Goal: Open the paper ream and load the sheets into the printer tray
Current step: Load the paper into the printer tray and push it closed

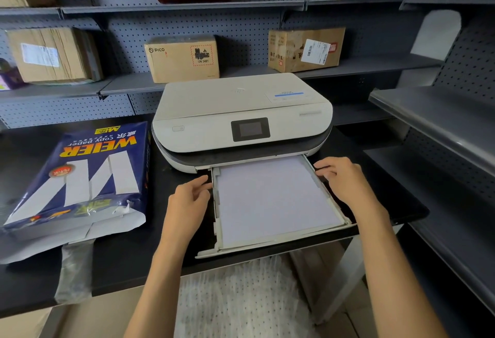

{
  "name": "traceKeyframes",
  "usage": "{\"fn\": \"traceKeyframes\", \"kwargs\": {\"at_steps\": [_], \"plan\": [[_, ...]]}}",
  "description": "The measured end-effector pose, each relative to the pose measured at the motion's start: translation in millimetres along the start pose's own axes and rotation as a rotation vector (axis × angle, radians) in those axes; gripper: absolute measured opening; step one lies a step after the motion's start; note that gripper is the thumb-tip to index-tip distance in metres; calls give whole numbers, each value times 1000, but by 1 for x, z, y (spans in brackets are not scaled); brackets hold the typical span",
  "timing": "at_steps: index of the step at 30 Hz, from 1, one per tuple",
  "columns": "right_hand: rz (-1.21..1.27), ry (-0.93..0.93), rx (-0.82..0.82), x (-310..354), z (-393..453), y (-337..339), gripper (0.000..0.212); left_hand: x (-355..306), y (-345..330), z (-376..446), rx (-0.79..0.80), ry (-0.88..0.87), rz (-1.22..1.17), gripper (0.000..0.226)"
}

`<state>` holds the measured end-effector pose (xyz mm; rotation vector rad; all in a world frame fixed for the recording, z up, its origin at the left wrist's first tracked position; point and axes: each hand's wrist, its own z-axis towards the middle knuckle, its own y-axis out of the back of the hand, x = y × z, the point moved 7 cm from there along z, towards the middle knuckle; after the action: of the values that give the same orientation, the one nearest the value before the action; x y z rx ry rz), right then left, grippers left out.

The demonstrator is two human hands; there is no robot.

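While hands flank tray (pixel 218 203), sheets (pixel 273 198) between.

You're in a stockroom or mailroom. Grey pegboard shelving (pixel 241 26) around you holds labelled cardboard parcels (pixel 182 58). A printer (pixel 241 112) sits on the black tabletop (pixel 128 254).

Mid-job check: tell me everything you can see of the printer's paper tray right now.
The paper tray is off-white plastic, pulled out from the printer's front toward the person, its near end overhanging the black table edge. White sheets lie flat inside, nearly filling it between low side rails. The left hand rests against its left rail, fingertips touching; the right hand rests on the right rail. Neither hand grips anything. It sits level, slightly skewed rightward.
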<state>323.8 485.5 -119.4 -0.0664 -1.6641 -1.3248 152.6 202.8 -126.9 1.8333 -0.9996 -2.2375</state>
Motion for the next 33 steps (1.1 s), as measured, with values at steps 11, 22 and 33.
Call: {"fn": "traceKeyframes", "kwargs": {"at_steps": [11, 22, 33], "plan": [[-22, -78, 76, 1, 14, 8, 26, -1, 8, 5, 13, 20, 32, 40], [-25, -82, 31, 2, 16, 8, 22, 2, 8, 5, 3, 45, 29, 38], [-60, -68, 46, 5, 16, 7, 21, 5, 8, 8, 29, 58, 19, 37]]}}
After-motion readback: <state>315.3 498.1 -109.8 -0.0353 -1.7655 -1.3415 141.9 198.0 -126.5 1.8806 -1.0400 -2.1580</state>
